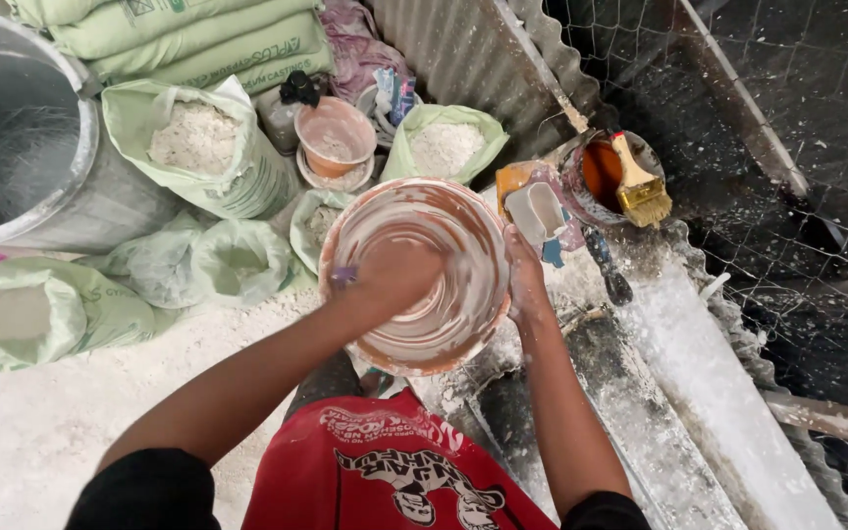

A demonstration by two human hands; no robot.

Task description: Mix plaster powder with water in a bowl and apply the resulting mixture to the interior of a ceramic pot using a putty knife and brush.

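One grey drum (22, 137) at the floor's left edge; three open powder sacks (198, 142); one orange basin (414, 275) mid-floor, holding white slurry. Left hand (390, 275) plunged inside, closure unclear; right hand (524, 280) flat, gripping the rim. One brush (640, 186).

The floor (41, 422) is coated in white powder. On it, at upper left, stands a large grey drum (22, 147) with stacked pale green sacks (198, 39) behind it. Open green bags of white powder (198, 142) (444, 142) sit beside a small orange bowl (334, 135). Crumpled empty bags (188, 260) lie nearer. To the right, a long white plaster-caked slab (709, 373) runs along the ground, with an orange-lined pot holding a yellow brush (640, 186) at its far end.
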